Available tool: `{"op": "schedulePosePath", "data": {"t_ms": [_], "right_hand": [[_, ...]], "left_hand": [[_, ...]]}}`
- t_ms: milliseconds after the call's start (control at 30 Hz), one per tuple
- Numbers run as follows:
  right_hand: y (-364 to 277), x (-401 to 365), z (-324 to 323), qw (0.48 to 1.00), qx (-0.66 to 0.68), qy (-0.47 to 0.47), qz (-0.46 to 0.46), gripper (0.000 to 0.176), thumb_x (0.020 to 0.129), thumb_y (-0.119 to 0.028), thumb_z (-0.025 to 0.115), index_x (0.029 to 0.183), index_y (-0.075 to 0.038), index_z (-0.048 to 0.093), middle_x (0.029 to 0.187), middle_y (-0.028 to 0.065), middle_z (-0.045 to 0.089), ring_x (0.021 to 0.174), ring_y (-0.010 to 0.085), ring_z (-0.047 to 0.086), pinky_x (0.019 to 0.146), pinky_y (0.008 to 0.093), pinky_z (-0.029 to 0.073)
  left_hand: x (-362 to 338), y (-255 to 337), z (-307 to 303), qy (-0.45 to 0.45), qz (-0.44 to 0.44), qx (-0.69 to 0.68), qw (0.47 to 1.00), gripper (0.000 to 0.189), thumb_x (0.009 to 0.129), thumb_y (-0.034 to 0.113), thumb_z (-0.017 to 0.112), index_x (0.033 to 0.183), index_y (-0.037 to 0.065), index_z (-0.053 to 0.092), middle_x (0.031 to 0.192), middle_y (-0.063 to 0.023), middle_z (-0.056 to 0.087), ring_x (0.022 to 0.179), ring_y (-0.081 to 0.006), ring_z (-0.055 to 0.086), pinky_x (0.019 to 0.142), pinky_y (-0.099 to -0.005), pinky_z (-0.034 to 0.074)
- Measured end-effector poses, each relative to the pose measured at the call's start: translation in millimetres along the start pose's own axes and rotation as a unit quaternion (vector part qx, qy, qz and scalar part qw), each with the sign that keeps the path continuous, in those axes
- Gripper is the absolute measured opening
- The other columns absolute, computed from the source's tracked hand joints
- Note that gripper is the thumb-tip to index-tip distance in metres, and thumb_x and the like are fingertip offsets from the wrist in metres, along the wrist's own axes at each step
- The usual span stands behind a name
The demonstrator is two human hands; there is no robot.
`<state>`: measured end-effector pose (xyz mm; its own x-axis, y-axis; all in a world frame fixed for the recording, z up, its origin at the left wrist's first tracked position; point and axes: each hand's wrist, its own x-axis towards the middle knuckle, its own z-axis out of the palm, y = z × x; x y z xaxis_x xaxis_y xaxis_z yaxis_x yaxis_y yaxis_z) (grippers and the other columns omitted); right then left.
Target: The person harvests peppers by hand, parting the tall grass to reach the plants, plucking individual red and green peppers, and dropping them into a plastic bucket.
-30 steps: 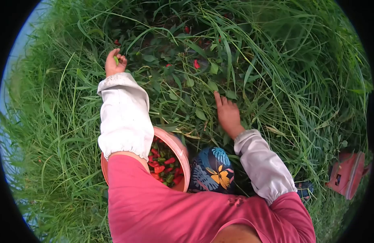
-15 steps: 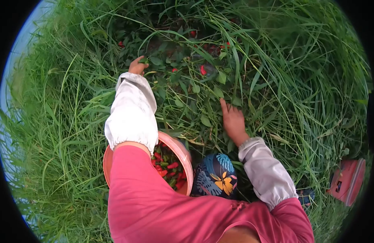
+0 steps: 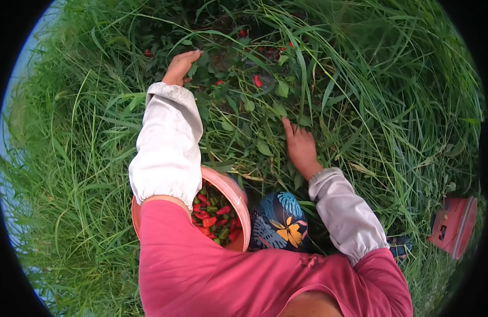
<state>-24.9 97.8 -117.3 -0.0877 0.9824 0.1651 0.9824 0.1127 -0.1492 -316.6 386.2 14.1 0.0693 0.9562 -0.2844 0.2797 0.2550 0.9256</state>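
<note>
My left hand [image 3: 180, 67] reaches into the leafy plants at the upper left, its fingers stretched out along some leaves, with nothing visible in them. Among the stems, my right hand [image 3: 302, 149] rests with its index finger pointing forward and the others slightly bent, touching the foliage. Between and beyond the hands, a red chili pepper [image 3: 258, 81] shows against the dark ground. Smaller glimpses of red peppers appear farther back, one red pepper [image 3: 243, 33] near the top and another red pepper [image 3: 149, 53] left of my left hand. Leaves partly cover them.
Below my left arm stands a pink bucket [image 3: 243, 211] holding red and green peppers [image 3: 222, 210]. My knee in flowered fabric [image 3: 280, 222] is beside it. A red container [image 3: 452, 227] lies tilted in the grass at the far right. Tall grass [image 3: 397, 121] surrounds everything.
My left hand has moved forward, and its fingers have stretched out to the right over the leaves. My right hand stays nearly in place. The view has shifted slightly.
</note>
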Motion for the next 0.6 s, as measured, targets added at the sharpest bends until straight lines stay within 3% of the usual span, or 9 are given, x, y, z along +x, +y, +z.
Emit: {"op": "schedulePosePath", "data": {"t_ms": [100,233,300,367,433,467,533,567,600], "right_hand": [[1,0,0,1.0,-0.002,0.007,0.0,0.065,0.082,-0.007,0.054,0.145,-0.013,0.038,0.093,0.0084,0.059,0.085,0.0264,0.062,0.074,0.0396,0.049],[1,0,-1,1.0,0.001,0.021,-0.004,0.065,0.082,-0.007,0.054,0.145,-0.013,0.038,0.093,0.0083,0.059,0.085,0.0266,0.062,0.074,0.0396,0.049],[2,0,2,1.0,0.002,0.02,-0.002,0.065,0.082,-0.007,0.054,0.144,-0.014,0.038,0.093,0.0081,0.058,0.086,0.0264,0.062,0.075,0.0396,0.049],[0,0,0,1.0,0.004,0.023,0.004,0.065,0.082,-0.008,0.054,0.144,-0.014,0.038,0.093,0.008,0.058,0.086,0.0262,0.062,0.075,0.0396,0.049],[0,0,-3,1.0,-0.008,0.016,0.005,0.064,0.082,-0.008,0.054,0.144,-0.014,0.039,0.093,0.0077,0.058,0.086,0.0258,0.062,0.075,0.0397,0.049],[-1,-1,-4,1.0,-0.008,0.016,0.007,0.064,0.082,-0.008,0.054,0.144,-0.014,0.039,0.093,0.0077,0.058,0.086,0.0258,0.062,0.075,0.0397,0.049],[-1,1,-5,1.0,-0.001,0.019,0.005,0.063,0.082,-0.007,0.054,0.144,-0.014,0.039,0.093,0.0075,0.058,0.085,0.0254,0.062,0.075,0.0397,0.049],[-1,2,-4,1.0,-0.001,0.019,0.005,0.063,0.082,-0.007,0.054,0.144,-0.014,0.039,0.093,0.0075,0.058,0.085,0.0254,0.062,0.075,0.0397,0.049],[-1,1,-3,1.0,-0.002,0.021,0.003,0.064,0.082,-0.007,0.054,0.144,-0.014,0.039,0.092,0.0074,0.058,0.084,0.0253,0.062,0.075,0.0398,0.049]], "left_hand": [[-16,23,19,-0.057,-0.049,0.107,0.991,0.022,0.09,0.027,0.07,0.103,0.008,0.069,0.087,0.0014,0.066,0.072,-0.0094,0.06,0.051,-0.025,0.043],[-35,22,20,-0.176,-0.075,0.079,0.978,0.023,0.088,0.023,0.072,0.106,0.009,0.067,0.085,0.0012,0.064,0.067,-0.0093,0.056,0.046,-0.0208,0.037],[-42,21,17,-0.095,-0.035,-0.081,0.992,0.021,0.09,0.02,0.07,0.106,0.009,0.065,0.081,0.0016,0.061,0.064,-0.0093,0.052,0.043,-0.0181,0.032],[-31,31,-3,-0.086,0.033,-0.281,0.955,0.016,0.088,0.02,0.072,0.097,0.008,0.065,0.077,0.0026,0.057,0.065,-0.0111,0.055,0.044,-0.0198,0.034],[-29,40,-13,-0.1,0.069,-0.376,0.919,0.019,0.091,0.025,0.069,0.094,0.007,0.064,0.076,0.0018,0.057,0.066,-0.0113,0.055,0.043,-0.0197,0.034],[-31,39,-10,-0.08,0.027,-0.312,0.946,0.024,0.092,0.029,0.067,0.093,0.005,0.065,0.074,0.0016,0.056,0.065,-0.0111,0.055,0.043,-0.0197,0.034],[-30,25,13,-0.088,-0.043,0.038,0.994,0.018,0.09,0.022,0.067,0.093,0.004,0.068,0.069,-0.0005,0.057,0.056,-0.012,0.053,0.041,-0.0241,0.036],[-23,10,18,-0.108,-0.08,0.227,0.965,0.016,0.089,0.018,0.067,0.092,0.003,0.071,0.068,-0.0017,0.059,0.054,-0.013,0.054,0.042,-0.0265,0.038],[-15,-5,21,-0.083,-0.046,0.328,0.94,0.016,0.087,0.018,0.067,0.09,0.003,0.073,0.067,-0.0036,0.061,0.054,-0.0141,0.055,0.043,-0.0288,0.039]]}}
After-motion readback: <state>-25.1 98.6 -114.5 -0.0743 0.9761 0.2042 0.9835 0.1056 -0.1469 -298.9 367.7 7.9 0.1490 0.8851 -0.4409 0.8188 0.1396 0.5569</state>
